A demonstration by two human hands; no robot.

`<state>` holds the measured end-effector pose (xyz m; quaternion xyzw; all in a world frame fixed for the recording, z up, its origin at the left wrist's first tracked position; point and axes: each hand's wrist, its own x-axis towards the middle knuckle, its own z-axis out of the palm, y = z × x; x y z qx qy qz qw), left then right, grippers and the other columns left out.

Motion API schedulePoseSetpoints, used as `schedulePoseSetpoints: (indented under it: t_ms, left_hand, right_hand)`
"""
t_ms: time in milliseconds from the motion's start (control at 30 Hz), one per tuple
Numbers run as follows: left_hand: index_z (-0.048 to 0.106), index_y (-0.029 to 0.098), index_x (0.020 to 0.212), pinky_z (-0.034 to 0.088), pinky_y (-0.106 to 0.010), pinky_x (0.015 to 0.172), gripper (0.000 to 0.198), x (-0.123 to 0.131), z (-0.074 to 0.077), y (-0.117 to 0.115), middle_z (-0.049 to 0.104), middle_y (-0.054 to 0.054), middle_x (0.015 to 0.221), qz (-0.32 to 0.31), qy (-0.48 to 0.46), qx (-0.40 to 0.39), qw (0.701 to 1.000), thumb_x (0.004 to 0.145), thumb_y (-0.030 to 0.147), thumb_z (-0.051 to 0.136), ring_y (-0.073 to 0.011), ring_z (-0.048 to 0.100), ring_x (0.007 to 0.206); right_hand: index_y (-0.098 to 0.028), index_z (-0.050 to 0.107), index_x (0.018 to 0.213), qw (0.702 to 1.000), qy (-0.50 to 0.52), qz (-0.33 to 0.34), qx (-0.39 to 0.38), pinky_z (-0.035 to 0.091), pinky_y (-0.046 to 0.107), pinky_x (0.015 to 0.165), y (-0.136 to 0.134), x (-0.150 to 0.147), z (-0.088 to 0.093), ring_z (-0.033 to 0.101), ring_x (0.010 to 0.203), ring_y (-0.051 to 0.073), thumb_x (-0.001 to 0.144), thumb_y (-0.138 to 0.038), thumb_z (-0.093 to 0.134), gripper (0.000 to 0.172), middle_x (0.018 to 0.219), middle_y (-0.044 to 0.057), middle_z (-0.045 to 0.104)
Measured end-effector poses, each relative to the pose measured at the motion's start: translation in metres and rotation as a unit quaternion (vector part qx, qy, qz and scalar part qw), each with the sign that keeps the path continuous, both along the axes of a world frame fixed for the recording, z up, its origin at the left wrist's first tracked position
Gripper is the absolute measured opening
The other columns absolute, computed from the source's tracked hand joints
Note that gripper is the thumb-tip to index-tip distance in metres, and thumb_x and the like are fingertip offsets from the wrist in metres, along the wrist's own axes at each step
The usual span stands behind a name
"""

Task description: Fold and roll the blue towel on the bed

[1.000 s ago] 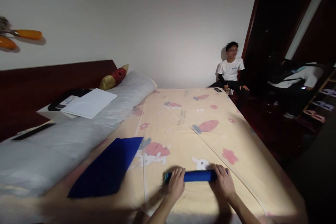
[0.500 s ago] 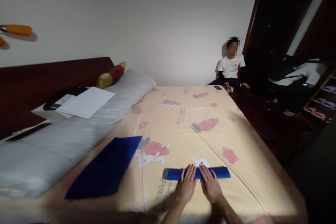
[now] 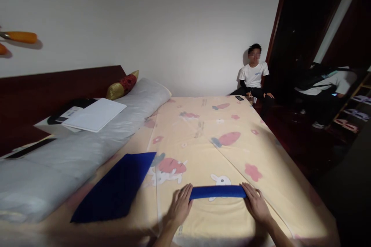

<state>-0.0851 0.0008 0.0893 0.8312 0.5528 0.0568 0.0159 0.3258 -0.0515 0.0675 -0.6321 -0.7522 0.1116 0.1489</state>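
A blue cloth [image 3: 218, 192], folded into a long narrow strip, lies crosswise near the front of the bed. My left hand [image 3: 182, 205] grips its left end, fingers curled over the top. At the opposite end, my right hand [image 3: 257, 204] holds the cloth the same way. Both hands cover the strip's edges, and what the fingertips do underneath is hidden. A second dark blue cloth [image 3: 116, 189] is spread flat to the left, apart from my hands.
A patterned sheet [image 3: 185, 131] covers the bed. A long grey bolster [image 3: 87, 162] runs along the left, with a white flat board [image 3: 98, 115] on it. A phone [image 3: 239, 98] lies at the far edge. A person [image 3: 254, 75] sits beyond; another crouches at right.
My hands have moved apart from the middle of the folded cloth to its two ends. The flat cloth at left has stayed put.
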Motion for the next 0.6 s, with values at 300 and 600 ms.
schedulePoseSetpoints:
  t_ms: [300, 600]
  left_hand:
    - [0.054, 0.029, 0.125, 0.027, -0.051, 0.114, 0.055, 0.003, 0.032, 0.008, 0.064, -0.003, 0.131, 0.028, -0.089, -0.071, 0.993, 0.074, 0.009, 0.047, -0.0223, 0.051, 0.128]
    - [0.065, 0.026, 0.095, 0.049, -0.036, 0.093, 0.026, 0.076, 0.028, -0.014, 0.070, -0.005, 0.105, 0.016, -0.292, -0.194, 0.936, 0.070, 0.024, 0.059, -0.0220, 0.063, 0.102]
  right_hand:
    - [-0.022, 0.068, 0.091, 0.996, 0.057, 0.054, -0.048, 0.046, 0.032, 0.075, 0.040, -0.002, 0.119, 0.066, 0.079, 0.019, 0.073, -0.020, 0.049, 0.026, 0.086, 0.004, 0.074]
    - [-0.023, 0.056, 0.109, 0.985, 0.035, 0.161, 0.047, 0.043, 0.032, 0.073, 0.018, -0.054, 0.352, 0.061, 0.085, 0.019, 0.088, -0.043, 0.046, 0.031, 0.096, 0.007, 0.068]
